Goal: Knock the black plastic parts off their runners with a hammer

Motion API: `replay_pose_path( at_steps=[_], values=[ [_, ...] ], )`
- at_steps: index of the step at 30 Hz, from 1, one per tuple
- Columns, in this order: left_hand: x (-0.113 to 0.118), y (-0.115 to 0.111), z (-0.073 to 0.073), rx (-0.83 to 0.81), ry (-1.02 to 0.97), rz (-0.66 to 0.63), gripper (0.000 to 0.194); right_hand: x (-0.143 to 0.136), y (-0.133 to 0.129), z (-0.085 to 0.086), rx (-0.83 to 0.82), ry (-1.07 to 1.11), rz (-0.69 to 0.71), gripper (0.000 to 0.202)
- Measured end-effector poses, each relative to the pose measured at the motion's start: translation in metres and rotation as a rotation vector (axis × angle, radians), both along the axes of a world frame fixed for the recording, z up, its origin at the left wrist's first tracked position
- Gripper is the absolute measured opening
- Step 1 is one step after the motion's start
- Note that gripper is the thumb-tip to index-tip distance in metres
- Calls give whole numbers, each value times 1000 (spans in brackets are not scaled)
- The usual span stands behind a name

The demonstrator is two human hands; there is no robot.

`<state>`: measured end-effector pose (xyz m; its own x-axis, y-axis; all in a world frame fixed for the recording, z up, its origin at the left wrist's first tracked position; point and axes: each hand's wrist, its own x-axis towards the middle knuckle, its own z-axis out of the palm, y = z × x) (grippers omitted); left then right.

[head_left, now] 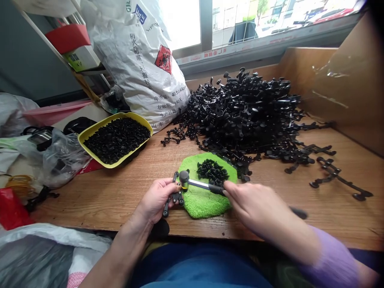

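My left hand [159, 198] is closed on a black plastic molded part [176, 197] with several small round ends, at the left edge of a green cloth [204, 206]. A small mallet [198, 184] with a dark head and shiny shaft is gripped in my right hand [255, 200]. Its head is right beside my left fingertips; whether it touches the plastic part I cannot tell. A little pile of loose black pieces [212, 172] lies on the cloth, just behind the mallet's shaft.
A big heap of black molded parts [243, 112] fills the back of the wooden table [99, 200]. To the left stands a yellow tub [115, 165] of small black pieces. Behind it rises a white sack [144, 68]. A cardboard panel [348, 88] borders the right.
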<state>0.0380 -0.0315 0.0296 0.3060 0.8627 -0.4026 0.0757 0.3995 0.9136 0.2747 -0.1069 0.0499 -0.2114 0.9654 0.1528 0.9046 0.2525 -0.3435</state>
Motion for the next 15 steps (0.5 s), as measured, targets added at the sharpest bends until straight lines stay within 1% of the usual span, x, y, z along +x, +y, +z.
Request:
replay_pose_path(
  at_steps=[2, 5, 6, 9, 12, 15],
  values=[
    [1, 0, 0, -13, -7, 6, 12, -1, 1, 0, -10, -75, -3, 26],
    [1, 0, 0, -35, -12, 14, 12, -2, 3, 0, 39, 8, -13, 25],
    [1, 0, 0, -35, -15, 13, 12, -3, 3, -1, 32, -2, -7, 25],
    [0, 1, -1, -34, -29, 10, 13, -5, 3, -1, -12, -131, 16, 24],
    [-1, 1, -2, -43, -41, 13, 13, -6, 2, -3, 13, -112, 10, 24],
    [-2, -1, -3, -48, -72, 7, 13, -7, 0, -6, -6, -142, 13, 24]
  ],
)
